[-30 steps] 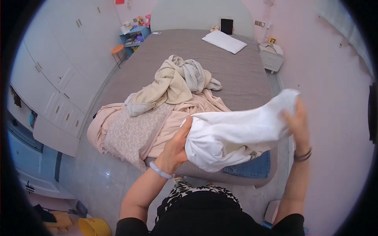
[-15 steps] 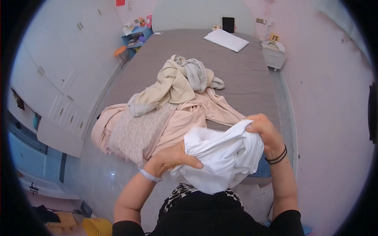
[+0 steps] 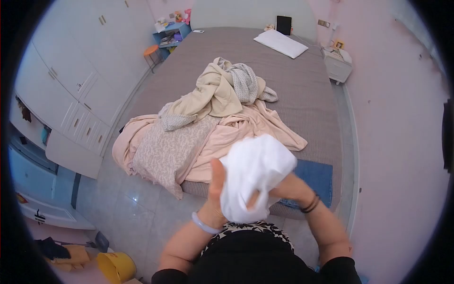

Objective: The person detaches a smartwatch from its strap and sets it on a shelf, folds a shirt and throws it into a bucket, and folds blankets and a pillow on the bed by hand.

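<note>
A bunched white garment (image 3: 257, 173) hangs in front of my body, above the foot of the bed, slightly blurred by motion. My left hand (image 3: 216, 191) grips its left side with the thumb pointing up; the other fingers are hidden behind the fabric. From the lower right, my right hand (image 3: 291, 188) holds the garment, its fingers partly covered by the folds. Just beyond lie a pink blanket (image 3: 201, 151) and a patterned pillow (image 3: 168, 146). Folded blue denim (image 3: 317, 182) lies at the bed's right front corner.
A beige and dotted blanket (image 3: 215, 92) is heaped mid-bed (image 3: 302, 113). Farther back are a white pillow (image 3: 281, 43) and a dark tablet (image 3: 283, 25). White wardrobes (image 3: 71, 80) line the left; a yellow bucket (image 3: 116, 267) stands at lower left. A nightstand (image 3: 338, 66) stands at right.
The white garment has turned and gathered into a more upright bundle, moving slightly left. My right hand has dropped from its top right edge to its lower right. More of the denim shows.
</note>
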The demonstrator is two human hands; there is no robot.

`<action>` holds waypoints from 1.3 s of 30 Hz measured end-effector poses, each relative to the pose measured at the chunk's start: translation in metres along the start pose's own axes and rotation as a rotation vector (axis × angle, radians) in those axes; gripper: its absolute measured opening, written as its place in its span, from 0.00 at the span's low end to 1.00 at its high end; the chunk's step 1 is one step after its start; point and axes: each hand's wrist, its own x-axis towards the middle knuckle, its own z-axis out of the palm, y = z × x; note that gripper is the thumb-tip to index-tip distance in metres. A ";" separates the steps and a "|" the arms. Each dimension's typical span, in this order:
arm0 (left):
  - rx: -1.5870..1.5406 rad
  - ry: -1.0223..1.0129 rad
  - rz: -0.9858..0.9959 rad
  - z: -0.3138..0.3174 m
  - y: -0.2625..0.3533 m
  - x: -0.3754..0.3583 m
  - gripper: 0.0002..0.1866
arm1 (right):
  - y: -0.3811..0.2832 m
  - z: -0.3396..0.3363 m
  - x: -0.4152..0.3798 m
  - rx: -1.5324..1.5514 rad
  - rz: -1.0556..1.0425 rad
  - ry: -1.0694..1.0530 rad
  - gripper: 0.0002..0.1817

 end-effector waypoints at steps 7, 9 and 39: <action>-0.030 0.016 0.060 -0.028 0.051 -0.032 0.42 | 0.001 0.002 0.000 0.909 0.139 0.063 0.19; 0.149 0.171 -0.169 -0.081 0.062 -0.033 0.36 | -0.008 0.003 -0.002 0.966 0.123 0.057 0.20; 0.281 0.494 0.457 -0.097 0.152 -0.002 0.13 | 0.007 -0.095 -0.032 0.512 0.142 0.442 0.21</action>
